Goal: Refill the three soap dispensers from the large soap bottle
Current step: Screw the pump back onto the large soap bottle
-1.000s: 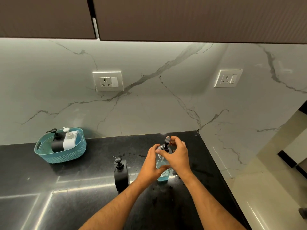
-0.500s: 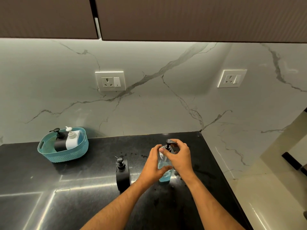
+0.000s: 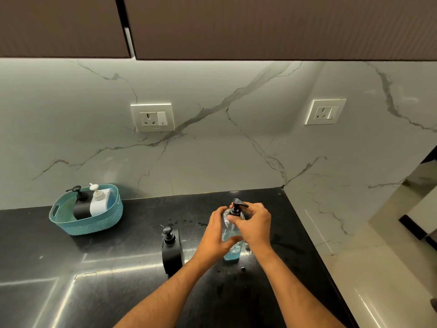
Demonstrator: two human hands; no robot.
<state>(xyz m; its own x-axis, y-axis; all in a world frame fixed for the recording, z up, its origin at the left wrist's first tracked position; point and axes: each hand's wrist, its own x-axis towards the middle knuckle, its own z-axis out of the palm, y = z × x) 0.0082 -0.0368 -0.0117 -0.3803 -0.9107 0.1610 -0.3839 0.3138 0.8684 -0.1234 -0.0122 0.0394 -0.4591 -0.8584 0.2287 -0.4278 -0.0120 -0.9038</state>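
head | your left hand [image 3: 212, 235] still grips the clear bottle [image 3: 232, 247] on the bench [image 3: 118, 268]; right hand [image 3: 254, 224] still pinches its pump [image 3: 236, 207], nozzle swung right | bottle body mostly hidden by hands

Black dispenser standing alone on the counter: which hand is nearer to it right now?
Left. The left hand grips the clear bottle just right of the black dispenser. The right hand pinches the pump top on the bottle's far side, farther away.
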